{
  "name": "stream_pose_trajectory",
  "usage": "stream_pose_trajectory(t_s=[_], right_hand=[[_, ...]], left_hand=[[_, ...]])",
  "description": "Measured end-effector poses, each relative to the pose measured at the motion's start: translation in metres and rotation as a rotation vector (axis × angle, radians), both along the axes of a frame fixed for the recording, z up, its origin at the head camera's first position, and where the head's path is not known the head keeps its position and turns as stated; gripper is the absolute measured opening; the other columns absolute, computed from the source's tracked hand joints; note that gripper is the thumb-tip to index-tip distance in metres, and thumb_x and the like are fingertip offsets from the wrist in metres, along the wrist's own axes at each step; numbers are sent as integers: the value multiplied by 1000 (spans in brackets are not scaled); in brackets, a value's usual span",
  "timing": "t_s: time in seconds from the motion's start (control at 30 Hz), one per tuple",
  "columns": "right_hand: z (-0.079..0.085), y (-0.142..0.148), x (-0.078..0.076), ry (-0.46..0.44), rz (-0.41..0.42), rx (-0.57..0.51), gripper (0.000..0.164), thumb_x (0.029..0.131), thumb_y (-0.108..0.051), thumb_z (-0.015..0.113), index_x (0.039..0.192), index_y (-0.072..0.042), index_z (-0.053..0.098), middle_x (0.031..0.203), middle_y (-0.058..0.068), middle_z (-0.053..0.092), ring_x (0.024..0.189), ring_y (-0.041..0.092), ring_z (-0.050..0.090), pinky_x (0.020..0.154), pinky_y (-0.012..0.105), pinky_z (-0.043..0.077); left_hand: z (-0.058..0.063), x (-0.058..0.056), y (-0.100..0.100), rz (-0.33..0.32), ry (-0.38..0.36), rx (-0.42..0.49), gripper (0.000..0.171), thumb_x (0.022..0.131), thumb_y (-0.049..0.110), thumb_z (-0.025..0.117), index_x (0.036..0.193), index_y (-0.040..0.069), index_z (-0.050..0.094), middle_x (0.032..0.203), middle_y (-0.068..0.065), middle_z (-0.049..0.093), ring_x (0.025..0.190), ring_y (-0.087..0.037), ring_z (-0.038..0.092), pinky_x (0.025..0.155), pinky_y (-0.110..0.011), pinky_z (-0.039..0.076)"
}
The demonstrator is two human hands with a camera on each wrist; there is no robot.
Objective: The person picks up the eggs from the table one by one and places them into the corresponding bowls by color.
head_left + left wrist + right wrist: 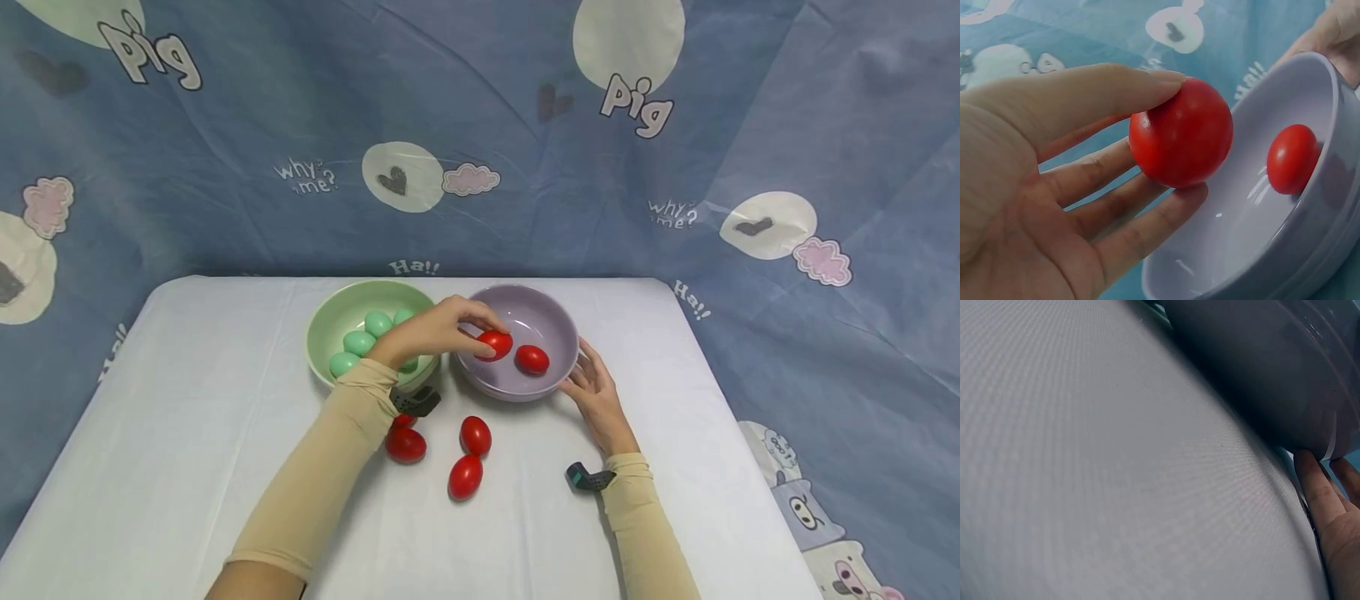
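My left hand (437, 329) pinches a red toy egg (1185, 134) between thumb and fingers, above the left part of a purple bowl (546, 321). Inside that bowl lies another red egg (532, 359). My right hand (597, 400) is at the bowl's right side. In the right wrist view the fingers (1319, 490) touch the outer wall low down and look fairly straight. Left of the purple bowl stands a green bowl (324, 327) with several mint-green eggs (359, 342) in it, partly hidden behind my left hand and wrist.
On the white table (540, 533), in front of the bowls, two red eggs (466, 477) lie end to end. Another red egg (406, 447) lies near my left forearm, with one more partly hidden behind the wrist strap. A blue printed cloth (480, 225) hangs behind the table.
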State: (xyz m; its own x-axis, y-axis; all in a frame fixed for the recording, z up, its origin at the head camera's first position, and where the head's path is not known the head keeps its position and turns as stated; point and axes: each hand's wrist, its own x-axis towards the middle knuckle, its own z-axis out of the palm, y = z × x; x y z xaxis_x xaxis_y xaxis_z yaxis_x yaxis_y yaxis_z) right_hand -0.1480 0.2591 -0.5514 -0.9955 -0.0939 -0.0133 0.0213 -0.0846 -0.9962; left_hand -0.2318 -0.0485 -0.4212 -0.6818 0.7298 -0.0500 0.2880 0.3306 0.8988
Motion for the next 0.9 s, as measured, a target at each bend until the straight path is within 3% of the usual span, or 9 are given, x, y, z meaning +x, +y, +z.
stream_pose_trajectory(t_s=[0.4,0.9], right_hand=[[0,0,1,-15,0,-26,86,93,-2,73,162,-29,31,169,6,32,156,31,34,112,21,47],[0,0,1,-17,11,-19,84,94,-3,71,162,-30,30,169,5,31,157,30,32,113,23,46]], left_hand=[[-1,-20,32,-55,29,-72,36,89,12,79,125,11,75,124,-3,75,121,-24,66,106,-41,55],[-10,-45,66,-45,47,-102,33,92,10,76,124,8,74,120,-4,74,115,-23,68,100,-35,58]])
